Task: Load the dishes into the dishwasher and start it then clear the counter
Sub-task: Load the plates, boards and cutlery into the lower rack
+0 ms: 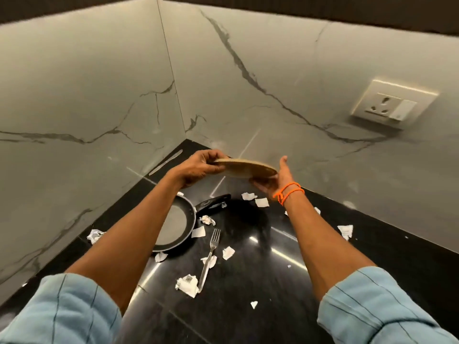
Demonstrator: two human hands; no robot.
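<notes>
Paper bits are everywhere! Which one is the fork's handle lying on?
The big crumpled paper scrap nearest the camera. The end of the fork handle rests on its right edge; it is larger than the other scraps and shows a dark printed mark.

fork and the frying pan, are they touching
Apart. The head view shows the fork lying on the black counter to the right of the frying pan, with a strip of bare counter between its tines and the pan's rim.

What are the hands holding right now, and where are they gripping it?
A tan plate, lifted above the counter. The left hand pinches its left rim; the right hand supports the right edge from below.
</notes>
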